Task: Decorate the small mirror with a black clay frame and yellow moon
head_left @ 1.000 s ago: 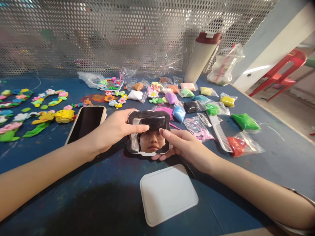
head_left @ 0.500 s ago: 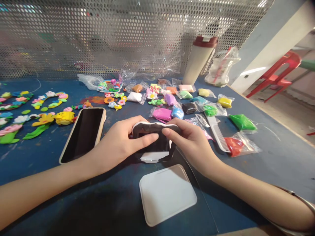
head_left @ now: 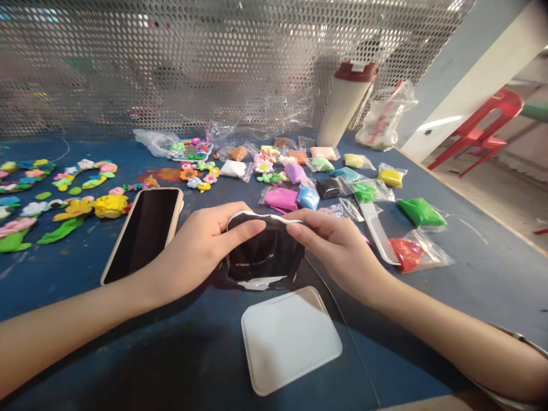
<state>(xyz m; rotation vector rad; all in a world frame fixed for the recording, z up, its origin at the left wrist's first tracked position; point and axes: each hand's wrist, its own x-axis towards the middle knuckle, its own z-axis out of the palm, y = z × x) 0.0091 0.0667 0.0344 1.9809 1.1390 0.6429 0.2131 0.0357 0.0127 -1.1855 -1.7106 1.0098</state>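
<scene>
Head view: the left hand (head_left: 199, 251) and right hand (head_left: 338, 248) pinch the upper edge of a flat, wavy-edged black piece (head_left: 263, 257), just turned over to show small printed lettering, on a dark blue table (head_left: 471, 285), near a white plastic tray (head_left: 291, 339).

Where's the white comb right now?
In the head view, the white comb lies on the blue table, just right of the right hand, beside the bagged red clay.

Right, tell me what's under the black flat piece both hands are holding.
A white strip shows at the lower edge of the black piece, held by the left hand and right hand, above the blue table. Whatever lies directly beneath its middle is covered.
</scene>
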